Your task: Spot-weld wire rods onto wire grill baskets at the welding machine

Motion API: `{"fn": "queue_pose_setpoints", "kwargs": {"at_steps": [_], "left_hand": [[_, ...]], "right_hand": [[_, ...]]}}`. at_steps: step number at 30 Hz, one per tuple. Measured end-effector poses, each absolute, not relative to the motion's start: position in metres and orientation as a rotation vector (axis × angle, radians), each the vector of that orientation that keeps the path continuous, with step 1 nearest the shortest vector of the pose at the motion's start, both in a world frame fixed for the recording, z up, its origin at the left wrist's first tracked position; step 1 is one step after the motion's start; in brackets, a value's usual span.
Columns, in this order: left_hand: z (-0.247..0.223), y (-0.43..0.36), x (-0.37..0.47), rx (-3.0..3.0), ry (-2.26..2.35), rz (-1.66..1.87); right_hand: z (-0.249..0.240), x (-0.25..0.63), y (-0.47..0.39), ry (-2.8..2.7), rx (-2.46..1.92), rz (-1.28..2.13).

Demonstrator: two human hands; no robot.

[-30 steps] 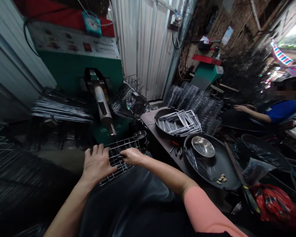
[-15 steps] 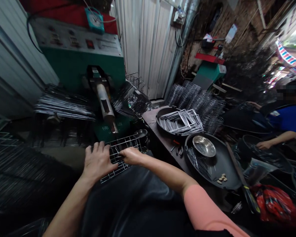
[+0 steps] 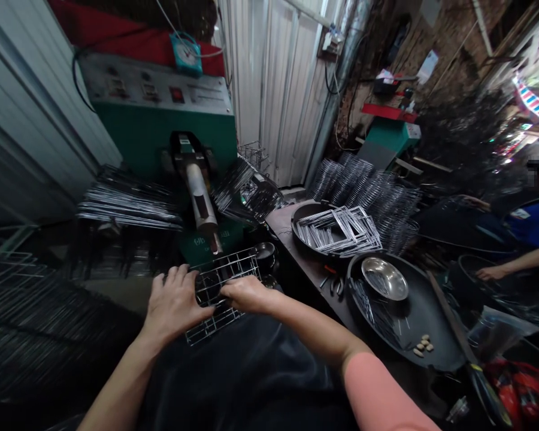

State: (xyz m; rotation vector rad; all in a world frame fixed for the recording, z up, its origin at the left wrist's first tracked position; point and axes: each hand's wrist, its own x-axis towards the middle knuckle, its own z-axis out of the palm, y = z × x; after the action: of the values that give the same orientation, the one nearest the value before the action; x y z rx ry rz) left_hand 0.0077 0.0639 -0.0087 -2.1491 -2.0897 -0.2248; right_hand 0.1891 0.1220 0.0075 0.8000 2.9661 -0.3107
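A shiny wire rack [image 3: 206, 329], a grid of thin crossed metal bars, lies tilted over my lap. My left hand [image 3: 173, 302] grips its left end, with the thumb stretched over the bars and the fingers along the far side. My right hand [image 3: 247, 293] is closed over the middle of the grid. What its fingers pinch is hidden, though a dark part shows beside them. Just beyond the rack's far edge, the copper-coloured tip of a spot welder's arm [image 3: 204, 206] points down towards it. A dark apron [image 3: 251, 371] lies under the rack.
Wire frames [image 3: 128, 206] are stacked left of the green machine [image 3: 161, 126]. To the right, a black pan [image 3: 299, 239] holds rectangular wire frames; a larger pan [image 3: 431, 323] carries a steel bowl [image 3: 384, 278]. Pliers [image 3: 336, 287] lie between. A co-worker's hand [image 3: 491, 273] is at far right.
The rack has come slightly away from the welder's tip, towards my body. Both hands stay on it. My view has shifted, so the surroundings appear farther right and lower.
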Motion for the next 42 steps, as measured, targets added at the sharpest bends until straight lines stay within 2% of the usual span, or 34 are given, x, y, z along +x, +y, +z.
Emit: {"fn": "queue_pose_setpoints", "kwargs": {"at_steps": [11,30,42], "left_hand": [[-0.010,0.082,0.000,-2.175,-2.046,-0.298],[-0.011,0.101,-0.011,-2.183,-2.088,-0.383],[-0.005,0.110,-0.011,-2.227,-2.194,-0.268]], "right_hand": [[0.010,0.188,0.133,2.988,0.800,-0.123],[0.003,0.178,0.151,3.007,0.848,-0.142],[0.004,0.176,0.150,3.028,0.938,-0.124]]}}
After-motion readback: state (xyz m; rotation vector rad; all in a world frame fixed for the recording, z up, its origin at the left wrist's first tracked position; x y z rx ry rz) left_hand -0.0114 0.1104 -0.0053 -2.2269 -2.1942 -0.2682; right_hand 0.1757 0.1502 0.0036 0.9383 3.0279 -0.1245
